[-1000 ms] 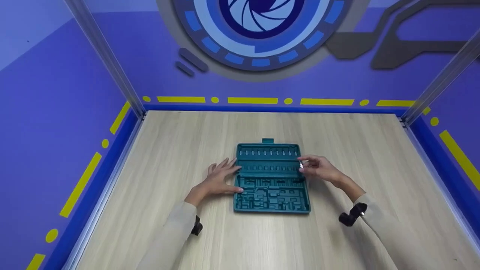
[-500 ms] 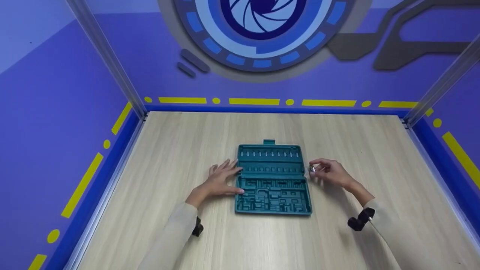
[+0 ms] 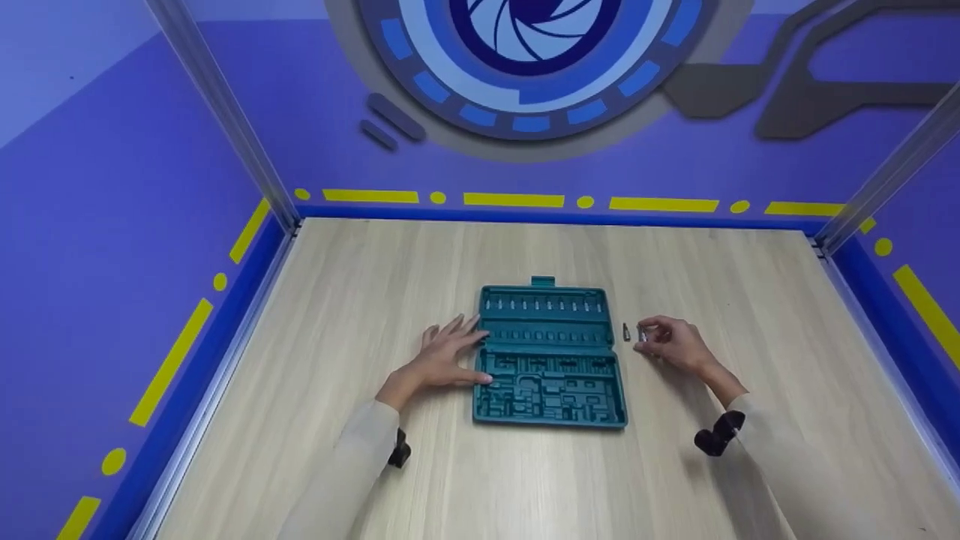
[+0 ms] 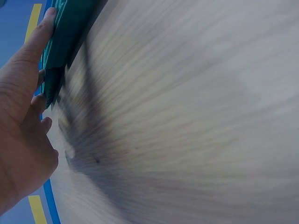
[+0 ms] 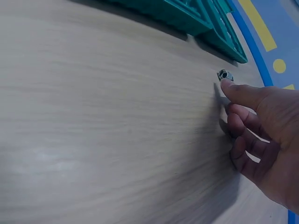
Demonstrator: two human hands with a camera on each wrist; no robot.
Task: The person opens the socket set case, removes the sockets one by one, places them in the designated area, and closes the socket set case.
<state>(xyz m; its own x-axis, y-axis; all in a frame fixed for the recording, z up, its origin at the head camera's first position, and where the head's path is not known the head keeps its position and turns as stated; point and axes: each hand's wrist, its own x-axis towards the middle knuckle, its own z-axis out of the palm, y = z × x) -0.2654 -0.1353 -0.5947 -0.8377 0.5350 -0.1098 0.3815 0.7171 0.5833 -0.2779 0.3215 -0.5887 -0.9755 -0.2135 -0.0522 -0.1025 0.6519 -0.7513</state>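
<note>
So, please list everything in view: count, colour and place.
table: one, pale wood, foreground
case: one, green, open on table
small pieces: about ten, silvery, case's far row
loose piece: one, silvery, right of case
held piece: one, silvery, right of loose piece
walls: three, patterned blue-purple, left, back, right
posts: two, grey, back corners
wrist devices: two, black, one per wrist
sleeves: two, beige, both arms
left hand: one, bare, on case's left edge
right hand: one, bare, pinching held piece

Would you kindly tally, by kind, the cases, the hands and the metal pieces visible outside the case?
Green case: 1
Hands: 2 (left hand, right hand)
Metal pieces outside the case: 2 (loose piece beside the case, held piece in the right hand)
Total: 5
</note>
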